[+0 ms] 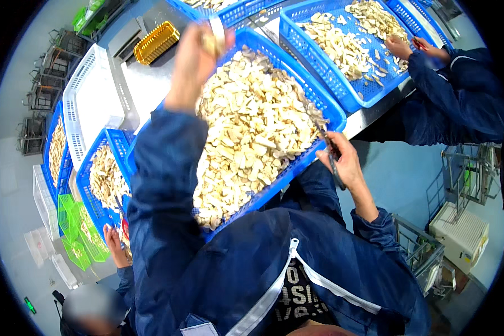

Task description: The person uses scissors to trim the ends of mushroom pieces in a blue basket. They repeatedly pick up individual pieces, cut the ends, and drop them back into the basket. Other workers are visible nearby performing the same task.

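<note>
A blue perforated basket heaped with sliced pale mushrooms sits in front of me at the centre. My left hand is raised over the basket's upper left rim, its fingers closed round a pale piece that looks like mushroom, slightly blurred. At the basket's right rim, my right hand grips dark-handled scissors, with the blades angled up toward the mushroom heap.
Co-workers' hands work at blue baskets on both sides. A white tray, gold tray and green baskets are left; a metal frame and white appliance stand right.
</note>
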Tool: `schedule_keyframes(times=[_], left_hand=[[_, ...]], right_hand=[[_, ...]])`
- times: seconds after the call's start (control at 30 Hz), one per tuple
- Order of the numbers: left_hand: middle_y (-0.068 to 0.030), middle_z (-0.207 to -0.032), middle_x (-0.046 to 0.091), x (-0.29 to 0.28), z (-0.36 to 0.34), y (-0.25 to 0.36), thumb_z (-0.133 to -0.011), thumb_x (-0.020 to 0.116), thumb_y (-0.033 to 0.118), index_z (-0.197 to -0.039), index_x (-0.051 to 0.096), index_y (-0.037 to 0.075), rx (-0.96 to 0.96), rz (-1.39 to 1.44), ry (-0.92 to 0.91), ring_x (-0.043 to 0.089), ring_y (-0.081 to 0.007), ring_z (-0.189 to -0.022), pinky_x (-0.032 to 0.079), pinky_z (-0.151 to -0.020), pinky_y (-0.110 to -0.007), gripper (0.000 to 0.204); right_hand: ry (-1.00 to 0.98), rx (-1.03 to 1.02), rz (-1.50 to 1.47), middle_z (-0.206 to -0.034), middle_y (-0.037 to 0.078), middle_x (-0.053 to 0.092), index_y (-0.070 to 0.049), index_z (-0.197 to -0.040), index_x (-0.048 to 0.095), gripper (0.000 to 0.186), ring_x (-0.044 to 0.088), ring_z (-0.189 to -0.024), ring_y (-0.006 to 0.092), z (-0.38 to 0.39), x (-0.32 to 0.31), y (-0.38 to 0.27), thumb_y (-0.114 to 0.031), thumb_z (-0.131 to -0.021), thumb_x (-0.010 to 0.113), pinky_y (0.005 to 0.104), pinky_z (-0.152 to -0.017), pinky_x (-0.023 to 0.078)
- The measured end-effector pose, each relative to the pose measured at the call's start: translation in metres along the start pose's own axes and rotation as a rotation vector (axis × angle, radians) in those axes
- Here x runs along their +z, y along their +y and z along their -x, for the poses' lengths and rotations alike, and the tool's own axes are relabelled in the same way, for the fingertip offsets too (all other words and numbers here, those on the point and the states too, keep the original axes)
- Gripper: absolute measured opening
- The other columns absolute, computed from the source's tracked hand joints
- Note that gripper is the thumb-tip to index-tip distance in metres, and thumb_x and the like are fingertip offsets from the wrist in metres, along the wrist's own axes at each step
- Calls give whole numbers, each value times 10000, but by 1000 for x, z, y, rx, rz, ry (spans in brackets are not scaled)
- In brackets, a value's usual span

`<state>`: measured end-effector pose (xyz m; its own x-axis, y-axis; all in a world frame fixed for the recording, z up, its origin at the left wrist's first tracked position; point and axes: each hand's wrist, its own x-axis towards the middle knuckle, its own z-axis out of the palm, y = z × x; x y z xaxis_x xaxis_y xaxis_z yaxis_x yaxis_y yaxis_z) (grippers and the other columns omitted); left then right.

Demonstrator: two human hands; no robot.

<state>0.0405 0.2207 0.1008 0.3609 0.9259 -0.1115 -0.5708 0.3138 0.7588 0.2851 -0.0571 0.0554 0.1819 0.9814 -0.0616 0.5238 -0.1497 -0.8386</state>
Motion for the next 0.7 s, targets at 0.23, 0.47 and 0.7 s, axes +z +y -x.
schedule_keyframes(times=[0.23, 0.47, 0.7], left_hand=[[-174, -1103, 598, -27, -56, 9, -882, 526, 253, -1096, 555, 21, 441, -985, 169, 568, -298, -1054, 432, -922, -405, 316], [-157, -1201, 555, -199, 118, -66, -843, 601, 272, -1218, 535, 56, 206, -1740, 605, 467, -351, -1142, 355, -988, -424, 437], [-142, -1261, 543, -140, 111, -106, -743, 648, 567, -1255, 551, 99, 77, -1739, 554, 399, -348, -1206, 306, -1015, -461, 701]], right_hand=[[20, 1, 67, -830, 53, 501, -43, -1082, 590, 429, 500, -679, 147, -4, 2, -13, -178, -708, 753, 274, -614, 442], [238, -368, 374, -871, 117, 499, -53, -1067, 596, 427, 532, -817, 285, -32, 11, 8, -117, -669, 735, 366, -715, 437], [181, -491, 501, -916, 105, 520, -88, -1089, 583, 456, 525, -856, 295, -50, 41, 45, -118, -663, 743, 400, -742, 395]])
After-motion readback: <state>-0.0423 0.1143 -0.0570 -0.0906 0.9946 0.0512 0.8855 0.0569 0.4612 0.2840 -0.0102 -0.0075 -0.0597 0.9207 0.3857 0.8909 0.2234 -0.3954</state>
